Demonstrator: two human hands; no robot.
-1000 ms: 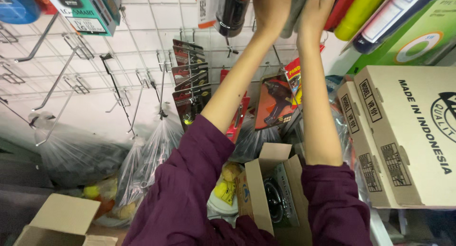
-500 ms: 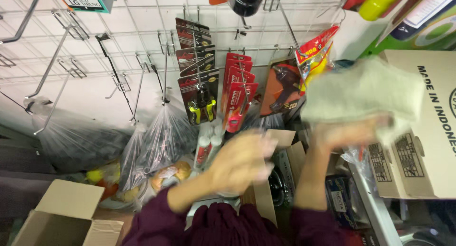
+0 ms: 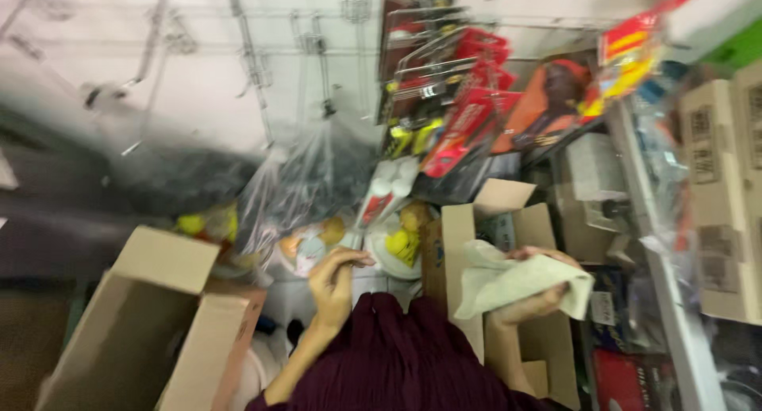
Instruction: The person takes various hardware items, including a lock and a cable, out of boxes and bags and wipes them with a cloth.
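My right hand [image 3: 541, 301] grips a pale cream cloth [image 3: 516, 283], held low over an open cardboard box [image 3: 464, 232] in front of me. My left hand [image 3: 333, 280] hovers to the left of that box with its fingers curled and nothing in them, above white round objects and clear bags. Both sleeves are dark purple [image 3: 397, 355]. The view is motion-blurred.
A large open cardboard box [image 3: 159, 316] sits at lower left. Clear plastic bags [image 3: 302, 181] hang below a white wire grid wall [image 3: 238, 46]. Red carded tools [image 3: 460, 101] hang at top centre. Stacked brown cartons [image 3: 722, 196] line a shelf on the right.
Both hands came down from the high shelf. The right hand brought the cloth down to the open box; the left hand dropped beside it. The camera tilted downward.
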